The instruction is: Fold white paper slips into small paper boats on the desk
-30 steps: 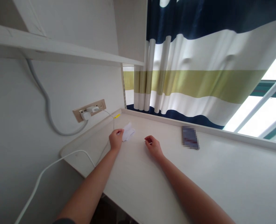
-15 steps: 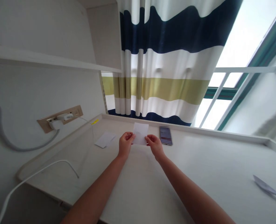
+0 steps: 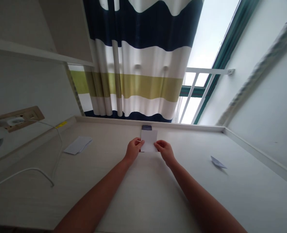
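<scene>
Left hand (image 3: 133, 150) holding paper (image 3: 149, 139); white desk (image 3: 138, 191), striped curtain (image 3: 143, 63) beyond.

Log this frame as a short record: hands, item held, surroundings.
left: left hand pinches white sheet at left edge
right: right hand pinches its right edge
beyond sheet: dark flat object, mostly hidden
left side: white papers, white cable
right side: folded paper
surface: white tabletop
background: striped curtain
</scene>
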Demonstrator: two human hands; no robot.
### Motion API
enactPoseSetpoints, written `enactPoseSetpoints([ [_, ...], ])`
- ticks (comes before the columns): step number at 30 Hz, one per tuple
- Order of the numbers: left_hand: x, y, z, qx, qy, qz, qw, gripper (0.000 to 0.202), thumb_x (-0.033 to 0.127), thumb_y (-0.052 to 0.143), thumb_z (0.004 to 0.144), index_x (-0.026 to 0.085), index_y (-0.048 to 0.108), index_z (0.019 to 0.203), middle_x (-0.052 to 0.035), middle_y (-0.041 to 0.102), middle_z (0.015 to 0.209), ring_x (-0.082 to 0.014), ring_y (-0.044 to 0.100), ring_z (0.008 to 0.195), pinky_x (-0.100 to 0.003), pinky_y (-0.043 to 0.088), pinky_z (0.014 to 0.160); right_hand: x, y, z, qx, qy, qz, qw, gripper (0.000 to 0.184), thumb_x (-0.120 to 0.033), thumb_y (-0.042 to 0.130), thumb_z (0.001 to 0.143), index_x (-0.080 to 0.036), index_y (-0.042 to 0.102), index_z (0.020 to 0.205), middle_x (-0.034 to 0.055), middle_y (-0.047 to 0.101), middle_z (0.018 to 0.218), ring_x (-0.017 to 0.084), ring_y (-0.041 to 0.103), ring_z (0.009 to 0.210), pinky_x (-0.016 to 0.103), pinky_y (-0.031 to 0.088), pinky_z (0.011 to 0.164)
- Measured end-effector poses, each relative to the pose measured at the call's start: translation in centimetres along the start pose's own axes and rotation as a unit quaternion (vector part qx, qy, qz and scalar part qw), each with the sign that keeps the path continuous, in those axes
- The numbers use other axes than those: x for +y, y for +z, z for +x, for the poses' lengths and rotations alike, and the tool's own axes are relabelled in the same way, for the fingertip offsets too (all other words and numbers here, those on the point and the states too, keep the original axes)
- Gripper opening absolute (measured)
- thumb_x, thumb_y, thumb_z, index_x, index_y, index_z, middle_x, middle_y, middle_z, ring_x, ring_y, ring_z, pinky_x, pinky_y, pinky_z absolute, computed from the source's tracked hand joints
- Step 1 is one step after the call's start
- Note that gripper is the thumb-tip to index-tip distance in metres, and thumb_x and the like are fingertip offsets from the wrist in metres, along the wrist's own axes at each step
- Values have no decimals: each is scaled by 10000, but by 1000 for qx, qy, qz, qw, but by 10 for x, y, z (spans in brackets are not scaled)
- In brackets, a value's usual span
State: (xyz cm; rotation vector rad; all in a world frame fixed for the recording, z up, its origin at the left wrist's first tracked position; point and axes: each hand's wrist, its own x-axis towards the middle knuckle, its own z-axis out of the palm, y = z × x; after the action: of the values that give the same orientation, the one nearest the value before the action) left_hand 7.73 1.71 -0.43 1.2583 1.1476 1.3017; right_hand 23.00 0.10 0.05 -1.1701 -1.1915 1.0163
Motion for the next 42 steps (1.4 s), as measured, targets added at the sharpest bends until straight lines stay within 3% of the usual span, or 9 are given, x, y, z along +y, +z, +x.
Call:
enactPoseSetpoints([
  [8,-2,0,-8,-50,-25,-55,997,311,342,646,558,148,567,787,14,570,578,-107,532,523,-208,428,474,-1,-9,-10,-46,79,85,992,296,-325,662,548,-174,565,784,-34,574,543,106,524,519,263,445,547],
  [14,5,-9,-15,-89,-45,-144,985,225,277,629,565,139,614,742,0,571,631,-104,532,568,-221,453,516,-9,-8,-14,-104,50,103,988,195,-296,631,594,-159,606,731,-5,611,608,110,550,584,257,447,586],
  [18,6,-10,-17,-103,-44,-150,982,150,222,575,588,124,621,691,-28,583,684,-127,545,638,-231,465,545,-16,-9,-19,-103,52,88,989,129,-264,584,630,-166,620,706,7,620,652,123,565,629,267,458,610],
  [21,5,-11,-17,-114,-32,-158,980,189,276,543,634,117,611,709,-47,581,734,-146,545,672,-265,484,557,-18,-8,-22,-105,50,73,991,124,-242,552,658,-164,626,720,13,622,688,122,573,651,275,468,641],
  [25,6,-12,-19,-127,-1,-114,985,291,287,611,618,139,575,866,-35,571,782,-149,553,705,-278,492,587,-17,-6,-24,-99,26,42,994,145,-272,547,683,-150,614,724,25,621,728,118,568,637,273,474,614],
  [29,10,-11,-23,-118,42,-64,990,509,264,619,632,183,455,1107,-16,597,755,-132,566,658,-268,474,602,-15,-3,-26,-107,20,15,994,256,-280,637,628,-164,570,846,-21,590,571,115,553,550,266,462,551],
  [33,11,-10,-25,-120,92,-17,988,568,258,628,637,168,420,1157,-9,600,698,-115,552,607,-230,445,570,-11,1,-26,-138,28,15,990,295,-295,674,588,-146,588,828,4,615,622,134,572,591,268,460,546],
  [36,11,-7,-25,-115,69,-49,990,539,267,649,616,151,457,1106,-27,614,735,-131,566,648,-246,457,589,-8,2,-26,-135,22,56,989,290,-316,695,555,-140,589,759,13,625,636,149,584,613,286,469,570],
  [42,12,-1,-26,-120,-1,-80,990,255,275,664,586,96,604,758,-54,623,721,-164,578,697,-313,481,661,-13,3,-28,-96,39,111,988,300,-332,701,544,-156,557,739,-8,619,585,151,590,605,324,477,628],
])
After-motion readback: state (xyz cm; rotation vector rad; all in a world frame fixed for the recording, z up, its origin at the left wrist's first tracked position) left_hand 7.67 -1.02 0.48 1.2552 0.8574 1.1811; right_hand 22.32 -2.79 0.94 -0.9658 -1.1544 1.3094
